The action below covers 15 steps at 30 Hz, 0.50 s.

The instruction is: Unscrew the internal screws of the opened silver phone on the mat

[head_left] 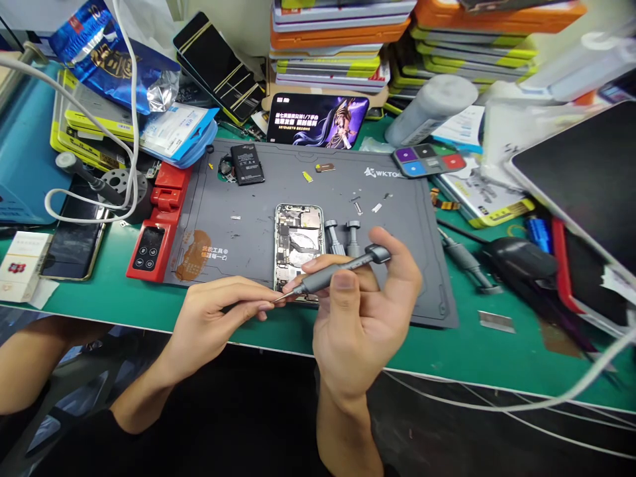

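My right hand is wrapped round a grey screwdriver, its index finger bent behind the round cap. The screwdriver slants down to the left, and its thin tip meets the fingertips of my left hand, which are pinched together. Whether a small part sits between those fingertips is too small to tell. Just beyond both hands lies an opened phone with its inner boards showing; its lower end is partly hidden by my fingers. Two more grey screwdrivers lie right of the phone on the dark mat.
On the mat are a black battery and small loose parts. A red device stands at its left edge. Behind are a lit phone, a bottle and stacked boxes. Another person's arm shows at left.
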### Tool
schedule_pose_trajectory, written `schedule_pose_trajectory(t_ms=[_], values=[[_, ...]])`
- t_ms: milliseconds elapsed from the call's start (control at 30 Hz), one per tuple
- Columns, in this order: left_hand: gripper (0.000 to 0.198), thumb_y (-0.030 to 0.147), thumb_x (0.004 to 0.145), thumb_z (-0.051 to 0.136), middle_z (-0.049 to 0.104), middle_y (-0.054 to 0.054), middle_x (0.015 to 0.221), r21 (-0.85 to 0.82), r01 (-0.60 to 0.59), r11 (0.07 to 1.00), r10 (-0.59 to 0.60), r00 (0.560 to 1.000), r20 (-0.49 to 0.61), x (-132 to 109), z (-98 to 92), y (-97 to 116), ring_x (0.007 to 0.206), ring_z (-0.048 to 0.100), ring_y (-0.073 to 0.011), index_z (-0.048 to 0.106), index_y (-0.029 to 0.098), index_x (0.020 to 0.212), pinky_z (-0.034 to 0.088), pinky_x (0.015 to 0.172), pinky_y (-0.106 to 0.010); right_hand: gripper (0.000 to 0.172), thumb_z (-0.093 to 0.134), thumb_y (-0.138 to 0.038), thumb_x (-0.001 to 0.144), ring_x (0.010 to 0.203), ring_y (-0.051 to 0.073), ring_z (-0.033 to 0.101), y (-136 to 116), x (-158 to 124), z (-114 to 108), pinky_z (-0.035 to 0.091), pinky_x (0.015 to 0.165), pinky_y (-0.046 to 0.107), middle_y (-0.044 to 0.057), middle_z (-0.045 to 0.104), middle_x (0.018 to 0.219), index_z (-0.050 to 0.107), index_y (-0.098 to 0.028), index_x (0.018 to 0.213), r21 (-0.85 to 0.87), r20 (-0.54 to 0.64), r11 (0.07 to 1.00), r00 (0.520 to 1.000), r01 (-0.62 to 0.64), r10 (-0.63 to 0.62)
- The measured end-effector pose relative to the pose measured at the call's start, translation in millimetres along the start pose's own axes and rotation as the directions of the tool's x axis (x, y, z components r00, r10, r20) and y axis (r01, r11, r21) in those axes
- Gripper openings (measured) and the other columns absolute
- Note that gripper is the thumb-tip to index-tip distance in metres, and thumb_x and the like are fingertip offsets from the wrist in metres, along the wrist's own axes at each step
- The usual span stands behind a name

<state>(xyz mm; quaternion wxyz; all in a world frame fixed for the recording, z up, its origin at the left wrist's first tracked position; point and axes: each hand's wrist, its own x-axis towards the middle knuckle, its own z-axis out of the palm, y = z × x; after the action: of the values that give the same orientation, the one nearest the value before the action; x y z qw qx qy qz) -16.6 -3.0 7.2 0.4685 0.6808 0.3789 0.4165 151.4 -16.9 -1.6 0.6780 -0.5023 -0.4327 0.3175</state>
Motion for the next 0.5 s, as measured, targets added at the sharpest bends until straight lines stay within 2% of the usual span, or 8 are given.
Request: schedule_pose_trajectory(t_ms=[167,267,367,433,467,500], values=[[0.025,0.009,0.106,0.068,0.086,-0.002,0.106,-0.045,-0.034,0.998,0.035,0.999,0.007,1.5,0.0,-0.4,0.077,0.078,-0.0102,0.086,0.024,0.115,0.066,0.073,-0.021,0.04,0.06,-0.029,0.108,0.063,0.012,0.073,5.1,0.6,-2.6,0.066,0.061,0.027,-0.002,0.075,0.094,0.054,-0.034,0.147,0.127,0.01,0.992,1.0,-0.02,0.019],[0.023,0.011,0.103,0.072,0.086,-0.001,0.109,0.028,-0.05,0.998,0.05,0.999,0.001,2.1,0.1,-0.9,0.087,0.08,-0.0118,0.085,0.025,0.117,0.066,0.083,-0.022,0.039,0.056,-0.03,0.11,0.06,0.011,0.07,7.5,4.2,-5.9,0.064,0.057,0.025,-0.002,0.074,0.092,0.056,-0.033,0.148,0.129,-0.011,0.992,1.0,-0.007,0.008],[0.019,0.015,0.104,0.074,0.085,-0.001,0.112,0.137,-0.061,0.989,0.061,0.998,-0.002,1.1,1.8,-1.4,0.101,0.079,-0.0132,0.083,0.023,0.119,0.062,0.092,-0.023,0.039,0.056,-0.028,0.11,0.061,0.011,0.069,5.0,11.8,-8.8,0.063,0.056,0.025,0.0,0.073,0.093,0.059,-0.032,0.149,0.052,-0.129,0.988,0.982,0.144,-0.136],[0.016,0.016,0.107,0.069,0.083,-0.002,0.109,0.231,-0.094,0.968,0.099,0.995,-0.012,-0.6,4.1,-1.7,0.099,0.077,-0.013,0.081,0.021,0.116,0.061,0.09,-0.024,0.043,0.062,-0.027,0.107,0.067,0.011,0.071,2.6,18.4,-9.8,0.067,0.061,0.029,0.005,0.071,0.111,0.062,-0.03,0.15,-0.115,-0.225,0.938,0.912,0.326,-0.344],[0.015,0.016,0.108,0.068,0.082,-0.002,0.106,0.309,-0.125,0.943,0.138,0.99,-0.02,-1.5,5.6,-1.8,0.096,0.075,-0.0136,0.08,0.02,0.115,0.059,0.089,-0.026,0.045,0.065,-0.028,0.105,0.073,0.012,0.074,2.4,21.8,-10.1,0.069,0.066,0.033,0.009,0.067,0.129,0.063,-0.03,0.15,-0.211,-0.243,0.884,0.854,0.417,-0.461],[0.015,0.017,0.108,0.067,0.08,-0.003,0.104,0.404,-0.158,0.901,0.183,0.983,-0.022,-2.1,7.2,-2.1,0.095,0.072,-0.0151,0.08,0.02,0.116,0.058,0.088,-0.029,0.05,0.067,-0.029,0.105,0.078,0.014,0.076,3.2,25.1,-10.3,0.072,0.071,0.036,0.011,0.059,0.145,0.06,-0.032,0.154,-0.285,-0.196,0.823,0.81,0.492,-0.552]])
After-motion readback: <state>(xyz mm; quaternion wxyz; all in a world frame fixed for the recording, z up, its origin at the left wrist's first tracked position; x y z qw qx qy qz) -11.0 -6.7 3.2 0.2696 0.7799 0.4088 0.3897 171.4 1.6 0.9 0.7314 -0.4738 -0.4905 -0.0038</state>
